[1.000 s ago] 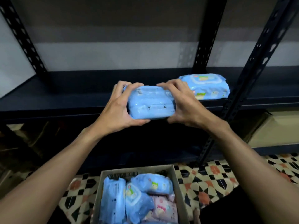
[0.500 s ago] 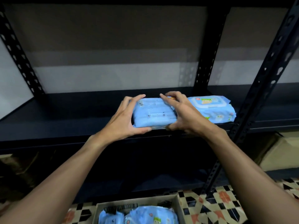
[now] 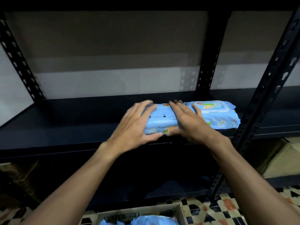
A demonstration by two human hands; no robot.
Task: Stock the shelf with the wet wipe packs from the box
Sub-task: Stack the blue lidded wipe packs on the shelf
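Between left hand (image 3: 134,127) and right hand (image 3: 191,122), the pack (image 3: 159,118) lies on the shelf (image 3: 65,127).

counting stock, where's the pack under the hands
Head view, centre: the pack lies on the shelf between left hand and right hand, beside another pack on its right.

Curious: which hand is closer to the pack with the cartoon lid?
Right. The right hand lies beside the lidded pack; the left hand is by the other pack, farther off.
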